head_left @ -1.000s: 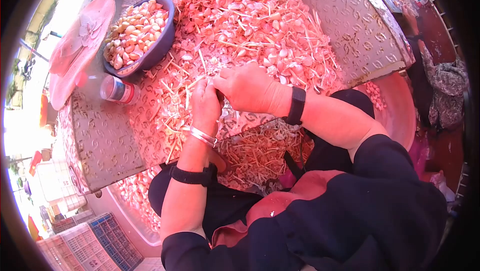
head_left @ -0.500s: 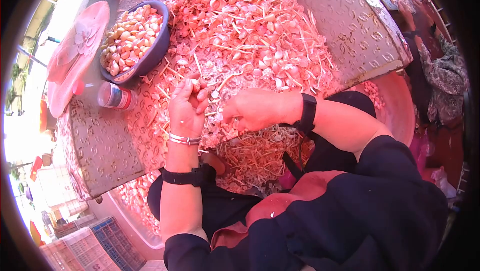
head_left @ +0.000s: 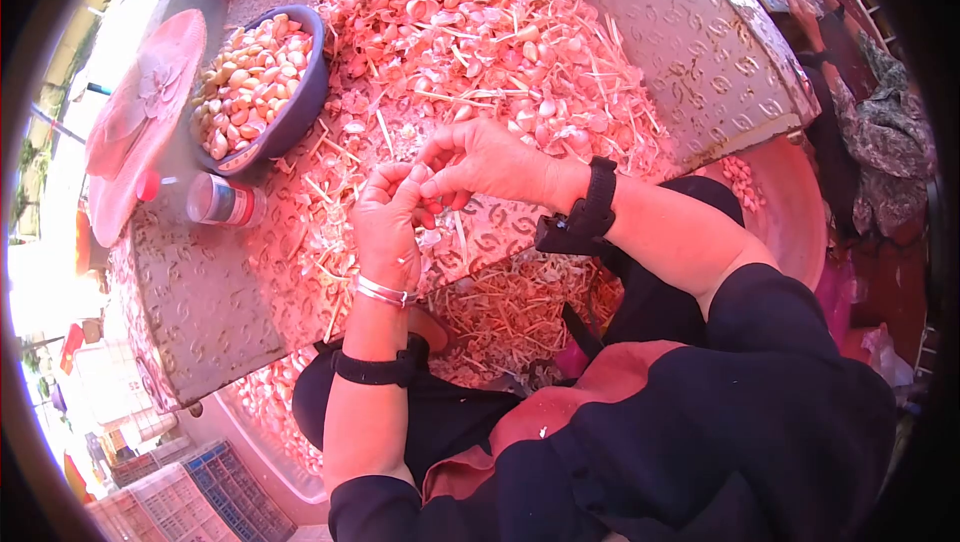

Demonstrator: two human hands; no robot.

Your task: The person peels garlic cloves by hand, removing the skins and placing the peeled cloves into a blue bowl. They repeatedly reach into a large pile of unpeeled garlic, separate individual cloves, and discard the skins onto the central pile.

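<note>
My left hand (head_left: 390, 227) and my right hand (head_left: 495, 164) meet over the front part of the metal table, fingertips touching. Both are pinched around something small between them, mostly hidden by the fingers; I cannot make out what it is. Just beyond them lies a heap of garlic cloves, skins and stalks (head_left: 470, 42). To the left, a blue bowl (head_left: 312, 92) holds peeled-looking garlic cloves (head_left: 255, 82). Loose stalks and skins lie around my left hand.
A clear bottle with a red cap (head_left: 228, 201) lies beside a wide hat (head_left: 150, 122) at the left. Below the table edge are a tub (head_left: 790, 192) and scraps (head_left: 510, 317). Crates (head_left: 215, 492) stand lower left. Another person's patterned sleeve (head_left: 885, 152) shows at the right.
My right hand has moved up and left from the table's front edge to meet my left hand. The fingertips, apart before, now touch.
</note>
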